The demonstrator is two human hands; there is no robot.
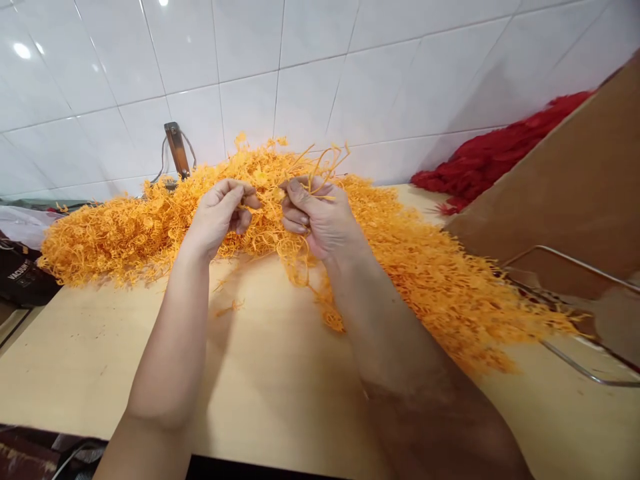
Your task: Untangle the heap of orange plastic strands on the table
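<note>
In front of me, a thick heap of bright orange, frilly plant sprigs (pixel 120 237) spreads across the table. My right hand (pixel 325 217) is closed, with several thin orange stems (pixel 331 160) pinched between thumb and fingers and sticking up past the knuckles. Below it hangs a looping orange strand (pixel 296 263), which reaches down toward the tabletop. My left hand (pixel 223 213) is a short way to the left, its thumb and fingers pressed together at the heap's front. Whatever those fingertips hold is too small to make out.
The pale wooden table (pixel 280 380) backs onto a white tiled wall (pixel 310 93). To the right stand a cardboard sheet (pixel 560 193), a bent metal rod (pixel 585 267) and a red feathery bundle (pixel 500 157). A brown-handled tool (pixel 176 148) leans behind the heap; a black bag (pixel 25 270) is far left.
</note>
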